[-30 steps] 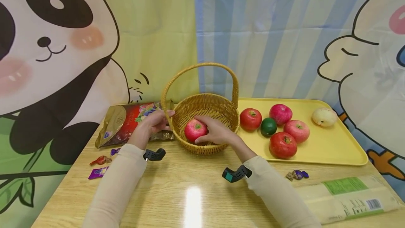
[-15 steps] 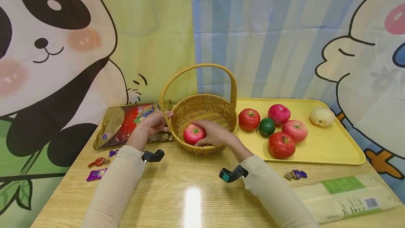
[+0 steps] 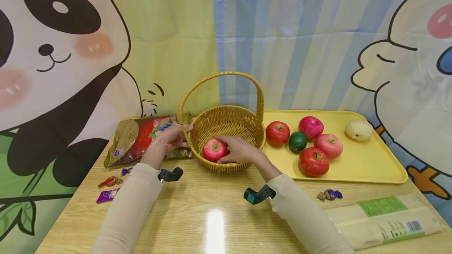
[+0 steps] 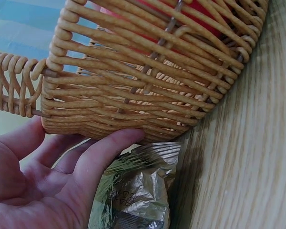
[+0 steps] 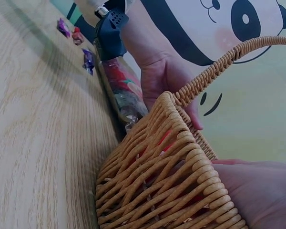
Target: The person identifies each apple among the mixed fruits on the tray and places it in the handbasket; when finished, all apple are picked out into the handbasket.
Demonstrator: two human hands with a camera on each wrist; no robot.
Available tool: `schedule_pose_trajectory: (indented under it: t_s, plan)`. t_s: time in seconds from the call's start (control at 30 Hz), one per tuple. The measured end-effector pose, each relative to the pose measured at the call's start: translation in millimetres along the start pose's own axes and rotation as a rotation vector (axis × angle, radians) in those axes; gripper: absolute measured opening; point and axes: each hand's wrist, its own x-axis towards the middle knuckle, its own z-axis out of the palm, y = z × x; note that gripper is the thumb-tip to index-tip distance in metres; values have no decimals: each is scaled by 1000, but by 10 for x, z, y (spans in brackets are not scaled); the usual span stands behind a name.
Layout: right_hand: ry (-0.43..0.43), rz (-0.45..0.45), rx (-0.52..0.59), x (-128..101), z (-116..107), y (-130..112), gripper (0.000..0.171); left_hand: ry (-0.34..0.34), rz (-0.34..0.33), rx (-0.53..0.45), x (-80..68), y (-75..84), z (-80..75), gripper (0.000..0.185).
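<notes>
Inside the wicker basket (image 3: 229, 169), near its front wall, the pinkish-red apple (image 3: 214, 151) was held by the right hand (image 3: 241, 150), with fingers and thumb curved around it. The left rim of the basket, beside the handle (image 3: 220, 74), was gripped by the left hand (image 3: 173, 136), probably so that sliding would be prevented. Just right of the basket, the other fruits (image 3: 328, 146) were placed on a yellow tray (image 3: 367, 164), perhaps so that they could be reached easily.

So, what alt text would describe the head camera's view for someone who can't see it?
A person's right-hand grip holds a red apple inside a wicker basket; the left-hand grip touches its side. A yellow tray with more fruit lies right.
</notes>
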Motion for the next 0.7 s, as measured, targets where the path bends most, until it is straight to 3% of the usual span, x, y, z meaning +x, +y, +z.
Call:
schedule_pose_trajectory:
  t_s: [0.7]
  plan:
    - [27,-21,17,-2,-6,4,83,-9,-4,5,8,1,9,51]
